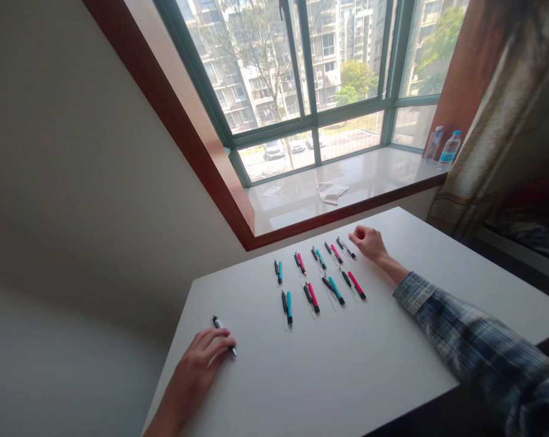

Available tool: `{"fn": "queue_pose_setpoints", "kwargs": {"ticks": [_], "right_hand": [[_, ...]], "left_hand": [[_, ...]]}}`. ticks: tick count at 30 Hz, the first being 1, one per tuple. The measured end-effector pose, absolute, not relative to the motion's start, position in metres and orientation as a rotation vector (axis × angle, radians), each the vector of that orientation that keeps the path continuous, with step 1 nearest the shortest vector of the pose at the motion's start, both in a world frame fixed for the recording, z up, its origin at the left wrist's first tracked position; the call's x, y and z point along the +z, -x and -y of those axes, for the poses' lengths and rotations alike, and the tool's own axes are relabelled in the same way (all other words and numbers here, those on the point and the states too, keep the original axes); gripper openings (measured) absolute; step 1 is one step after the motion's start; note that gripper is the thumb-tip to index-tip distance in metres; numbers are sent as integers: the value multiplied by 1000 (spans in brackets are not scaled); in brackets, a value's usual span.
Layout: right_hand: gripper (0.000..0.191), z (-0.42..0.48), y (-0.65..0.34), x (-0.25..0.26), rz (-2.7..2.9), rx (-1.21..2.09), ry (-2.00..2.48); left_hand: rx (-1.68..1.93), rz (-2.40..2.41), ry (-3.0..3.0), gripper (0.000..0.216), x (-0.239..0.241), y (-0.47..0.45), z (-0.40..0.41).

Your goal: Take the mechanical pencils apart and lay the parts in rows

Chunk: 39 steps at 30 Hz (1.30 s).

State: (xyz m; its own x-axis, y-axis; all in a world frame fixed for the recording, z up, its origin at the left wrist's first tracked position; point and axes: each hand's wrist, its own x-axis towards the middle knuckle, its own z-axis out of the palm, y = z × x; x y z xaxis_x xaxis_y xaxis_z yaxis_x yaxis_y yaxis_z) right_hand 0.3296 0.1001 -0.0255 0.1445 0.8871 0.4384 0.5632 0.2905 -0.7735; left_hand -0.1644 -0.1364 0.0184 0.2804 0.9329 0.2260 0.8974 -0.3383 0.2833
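Observation:
My left hand (204, 358) lies on the white table (347, 364) near its left edge, fingers loosely stretched over a black and white pen (219, 326). My right hand (369, 241), in a plaid sleeve, reaches to the far right end of the pen rows, fingers curled at a dark pen part (349, 250); what they pinch is hidden. Between the hands lie two rows of pen parts: black pieces paired with teal barrels (289, 306) and pink barrels (357, 284), with thin refills beside them.
A window sill (374, 173) behind the table carries a crumpled cloth (331, 192), a paper scrap (271, 191) and two water bottles (443, 147). A curtain (488, 121) hangs at the right. The wall stands at the left.

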Motion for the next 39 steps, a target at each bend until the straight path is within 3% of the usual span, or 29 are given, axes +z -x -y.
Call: {"fn": "queue_pose_setpoints", "kwargs": {"ticks": [6, 13, 17, 23, 30, 35, 39], "right_hand": [[41, -80, -308, 0, 1425, 475, 1219], [47, -11, -245, 30, 1774, 1365, 708], [50, 28, -222, 29, 1852, 1691, 472], [50, 36, -210, 6, 1450, 2111, 435], [47, 36, -205, -13, 1150, 2522, 328], [46, 39, -202, -16, 1118, 2626, 281], [46, 36, -202, -19, 1189, 2598, 331]], "left_hand": [[936, -1775, -2049, 23, 37, 132, 129], [1257, -1309, -1411, 25, 83, 54, 100], [1228, -1103, -1264, 24, 80, 20, 76], [1126, -1045, -1280, 20, 46, 7, 56], [1096, -880, -1053, 42, 27, 11, 58], [1065, -809, -941, 46, 29, 5, 64], [1076, -787, -964, 35, 25, 6, 65]]}}
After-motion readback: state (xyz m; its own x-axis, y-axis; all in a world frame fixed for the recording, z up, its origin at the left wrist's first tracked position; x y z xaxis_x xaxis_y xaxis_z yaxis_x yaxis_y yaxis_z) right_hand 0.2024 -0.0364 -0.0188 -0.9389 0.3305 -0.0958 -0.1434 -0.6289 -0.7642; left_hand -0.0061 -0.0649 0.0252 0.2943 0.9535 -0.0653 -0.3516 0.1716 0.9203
